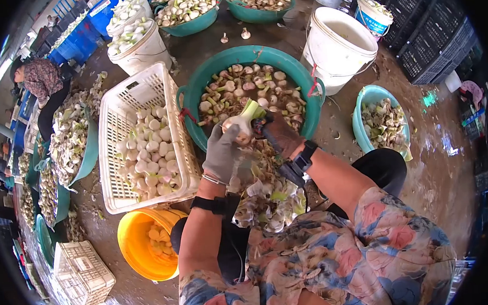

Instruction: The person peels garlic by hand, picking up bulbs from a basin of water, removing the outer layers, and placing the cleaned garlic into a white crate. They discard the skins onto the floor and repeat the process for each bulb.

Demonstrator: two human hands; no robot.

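My left hand [222, 153], in a grey glove, is closed round a garlic bulb [239, 127] with a cut green stem, held over the near rim of a large green tub [194, 72]. My right hand [279, 133], in a dark glove, is closed at the bulb's right side. Something dark shows between its fingers, too small to make out. Many bulbs lie in the tub. Loose garlic peelings [271, 201] are heaped below my hands. Left of the tub, a white crate [109, 159] holds pale, cleaned bulbs.
A yellow bucket [133, 241] holds some bulbs at lower left. Right are a white bucket [335, 45] and a teal basin [361, 130] of peelings. Full basins and buckets stand at the back. Another person [41, 80] sits at far left; black crates [436, 37] stand at right.
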